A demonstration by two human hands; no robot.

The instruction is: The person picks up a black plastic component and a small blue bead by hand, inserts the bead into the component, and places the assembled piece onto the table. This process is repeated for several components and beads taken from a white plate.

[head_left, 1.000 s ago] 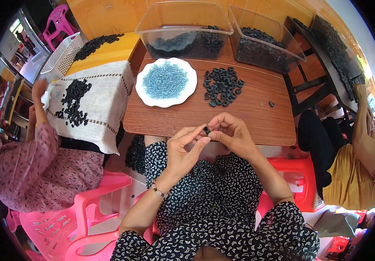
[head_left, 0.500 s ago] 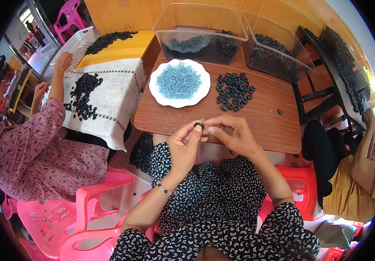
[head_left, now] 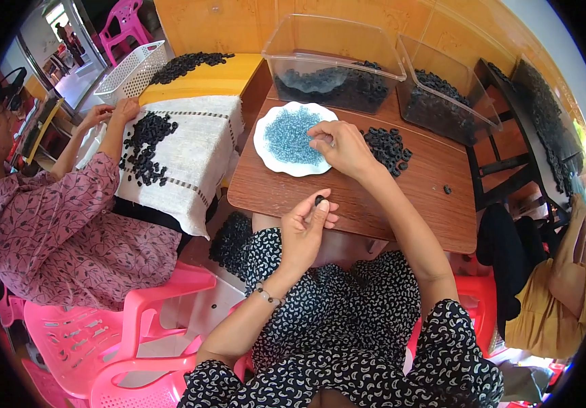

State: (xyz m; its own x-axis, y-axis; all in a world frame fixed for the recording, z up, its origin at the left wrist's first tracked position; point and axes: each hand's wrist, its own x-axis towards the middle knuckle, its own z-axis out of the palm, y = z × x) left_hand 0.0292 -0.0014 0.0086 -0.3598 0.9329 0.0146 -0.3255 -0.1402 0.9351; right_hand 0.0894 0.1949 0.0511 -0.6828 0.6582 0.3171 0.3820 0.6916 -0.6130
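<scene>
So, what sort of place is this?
Probably an informal shared workroom: a plate of blue beads, a pile of black pieces, and a co-worker at a cloth-covered table.

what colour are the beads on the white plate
The beads are pale blue; the head view shows it best.

Black piece (head_left: 319,200) — pinched; blue beads (head_left: 287,138) — plated

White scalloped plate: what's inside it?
Small pale-blue beads spread across the middle of the plate. The right hand is over its right side, hiding some beads and part of its edge; the surface beneath the beads is covered.
</scene>
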